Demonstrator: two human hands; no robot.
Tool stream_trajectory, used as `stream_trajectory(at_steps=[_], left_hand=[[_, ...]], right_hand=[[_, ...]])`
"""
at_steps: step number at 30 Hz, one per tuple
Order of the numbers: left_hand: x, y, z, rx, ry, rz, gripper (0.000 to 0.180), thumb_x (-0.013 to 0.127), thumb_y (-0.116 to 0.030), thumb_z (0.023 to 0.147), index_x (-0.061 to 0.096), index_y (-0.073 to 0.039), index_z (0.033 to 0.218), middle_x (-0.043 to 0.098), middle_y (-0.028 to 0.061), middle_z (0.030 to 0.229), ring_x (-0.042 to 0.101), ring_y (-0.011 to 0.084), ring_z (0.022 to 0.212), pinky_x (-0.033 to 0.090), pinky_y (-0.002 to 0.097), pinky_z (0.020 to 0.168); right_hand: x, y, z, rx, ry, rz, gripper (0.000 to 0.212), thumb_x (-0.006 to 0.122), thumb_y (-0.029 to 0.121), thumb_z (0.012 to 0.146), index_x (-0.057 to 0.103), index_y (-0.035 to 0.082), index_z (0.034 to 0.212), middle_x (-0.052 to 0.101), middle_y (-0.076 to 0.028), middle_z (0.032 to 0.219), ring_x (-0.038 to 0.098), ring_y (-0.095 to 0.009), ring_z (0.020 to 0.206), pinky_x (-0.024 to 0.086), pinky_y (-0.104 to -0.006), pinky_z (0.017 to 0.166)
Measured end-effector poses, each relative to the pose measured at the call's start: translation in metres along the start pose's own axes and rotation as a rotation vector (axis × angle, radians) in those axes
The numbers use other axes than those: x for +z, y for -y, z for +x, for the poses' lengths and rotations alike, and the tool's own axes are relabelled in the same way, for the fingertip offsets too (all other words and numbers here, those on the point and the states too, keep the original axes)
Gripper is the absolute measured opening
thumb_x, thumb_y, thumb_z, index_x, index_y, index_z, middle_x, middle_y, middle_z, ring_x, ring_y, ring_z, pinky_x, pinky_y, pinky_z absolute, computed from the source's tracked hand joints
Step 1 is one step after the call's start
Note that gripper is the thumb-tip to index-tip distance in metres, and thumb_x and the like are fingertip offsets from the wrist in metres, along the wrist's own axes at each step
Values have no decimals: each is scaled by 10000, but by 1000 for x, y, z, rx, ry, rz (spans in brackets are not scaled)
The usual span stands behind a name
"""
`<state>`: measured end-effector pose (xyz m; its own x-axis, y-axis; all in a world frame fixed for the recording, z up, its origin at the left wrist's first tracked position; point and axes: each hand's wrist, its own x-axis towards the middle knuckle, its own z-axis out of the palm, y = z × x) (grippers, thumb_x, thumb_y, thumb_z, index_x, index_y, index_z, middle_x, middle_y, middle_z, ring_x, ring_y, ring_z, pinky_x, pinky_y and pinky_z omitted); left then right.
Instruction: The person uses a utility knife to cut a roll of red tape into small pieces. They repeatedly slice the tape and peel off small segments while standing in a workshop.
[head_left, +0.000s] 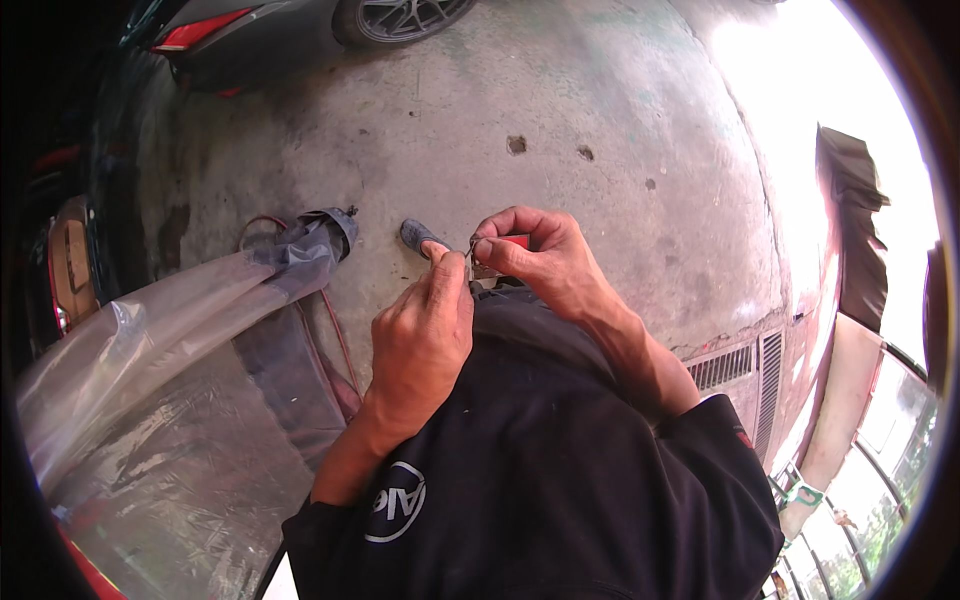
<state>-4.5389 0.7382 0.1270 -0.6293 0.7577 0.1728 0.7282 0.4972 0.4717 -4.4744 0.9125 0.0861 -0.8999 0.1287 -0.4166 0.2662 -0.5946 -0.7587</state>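
Observation:
In front of my dark shirt (560, 440) my two hands meet, fingertips almost touching. My left hand (420, 335) is closed in a pinch, its thumb and forefinger on a thin greyish piece (469, 262) too small to name. My right hand (550, 262) is closed too, thumb pressed against the bent forefinger at the same spot. Behind its thumb shows a small flat red thing (518, 241), mostly covered by the fingers. Whether the red and greyish parts belong together I cannot tell. Below the hands a grey shoe (414, 236) stands on the floor.
Clear plastic sheeting (190, 400) drapes over something at my left, its bunched dark end (320, 240) beside a reddish hose or cord (340, 340). A dark car (270, 50) stands ahead on the stained concrete floor (620, 120). A drain grate (722, 368) lies at the right.

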Motion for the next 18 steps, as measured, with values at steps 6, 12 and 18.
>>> stream_trajectory(at_steps=[6,12,18], left_hand=[[-1,4,-3,72,-15,170,344,678,-10,916,604,9,1251,722,206,1071,728,316,870,599,381,722],[-3,10,-1,134,-58,231,322,694,-6,892,669,-2,1212,694,116,980,648,245,798,556,361,709],[-3,19,2,215,-133,232,354,715,4,856,687,-10,1209,676,84,954,600,216,754,527,348,677]], right_hand=[[1,-6,-2,-36,23,38,246,735,140,971,700,-52,1121,741,-73,1010,696,-122,959,569,-276,878],[0,-4,-5,-36,38,41,287,741,169,972,695,-45,1156,740,-76,1035,698,-130,971,570,-283,892],[-3,-8,-3,-8,50,88,332,761,221,958,699,-34,1162,737,-69,1041,690,-123,976,562,-277,905]])
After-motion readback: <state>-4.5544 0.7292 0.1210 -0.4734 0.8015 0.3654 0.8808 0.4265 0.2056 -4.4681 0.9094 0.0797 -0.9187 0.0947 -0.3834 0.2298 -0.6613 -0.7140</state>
